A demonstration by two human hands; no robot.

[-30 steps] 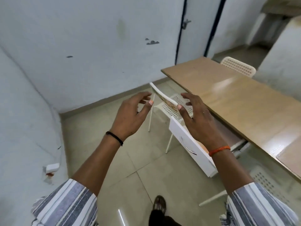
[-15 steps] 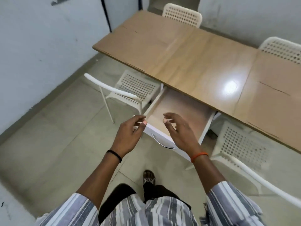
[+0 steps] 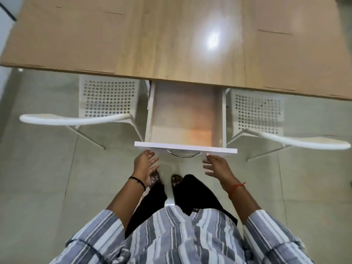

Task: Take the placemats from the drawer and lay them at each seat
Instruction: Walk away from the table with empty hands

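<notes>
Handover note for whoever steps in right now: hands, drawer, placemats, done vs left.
Left hand: open, fingertips at the drawer front, no grip.
Right hand: open, just short of the front panel, holding nothing.
Drawer: pulled out from under the table, between two white chairs.
Placemats: the blurred tan inside may be them; cannot tell.
Done: drawer open.
Left: take mats out, lay one at each seat.
</notes>
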